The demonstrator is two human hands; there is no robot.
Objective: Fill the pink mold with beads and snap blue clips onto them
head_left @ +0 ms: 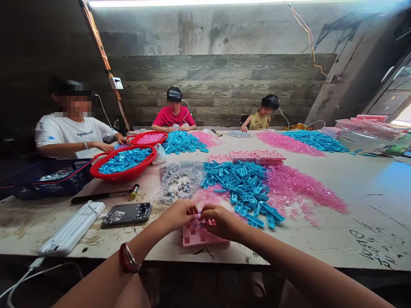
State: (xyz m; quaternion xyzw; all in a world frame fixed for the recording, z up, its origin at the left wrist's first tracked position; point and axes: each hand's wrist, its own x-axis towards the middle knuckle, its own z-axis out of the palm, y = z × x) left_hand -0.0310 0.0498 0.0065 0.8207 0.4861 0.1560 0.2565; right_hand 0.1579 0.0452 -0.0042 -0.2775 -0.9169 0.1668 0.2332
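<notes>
A pink block with rows of square holes (196,238) lies near the table's front edge. Over its far part, my left hand (181,212) has its fingers curled down, thumb and fingertips close together. My right hand (221,220) bends in from the other side, its fingertips almost meeting the left ones. Whatever small piece sits in either pinch is too hidden to name. Just beyond them are a heap of blue plastic pieces (247,182), a spread of clear pink pieces (297,188) and a clear plastic bag of small metallic parts (181,182).
Stacked pink blocks (257,156) stand behind the blue heap. To the left are a phone (127,214), a white power bank (73,229), a hammer (105,194), a red basin (123,164) and a dark basket (53,179). Three people sit around the table.
</notes>
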